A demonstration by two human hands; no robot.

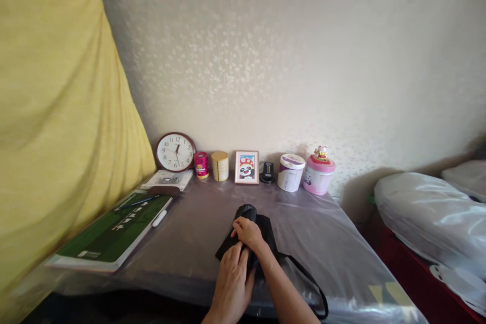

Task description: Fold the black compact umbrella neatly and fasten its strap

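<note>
A black folding umbrella (246, 210) lies on the table in front of me, its rounded end pointing toward the wall. Loose black fabric spreads out on both sides of the rolled middle, and a black strap (309, 276) loops off to the right. My right hand (248, 233) is curled over the upper part of the roll. Just below it, my left hand (233, 271) grips the nearer part, fingers pointing forward and touching the right hand. Both hands hide much of the umbrella's middle.
A green book (114, 228) with a pen, a brown case and a white marker (159, 218) lies left. Along the wall stand a clock (176, 152), pink and yellow canisters, a panda picture frame (246, 167), a small black device and two tubs. A yellow curtain (68, 101) borders the left.
</note>
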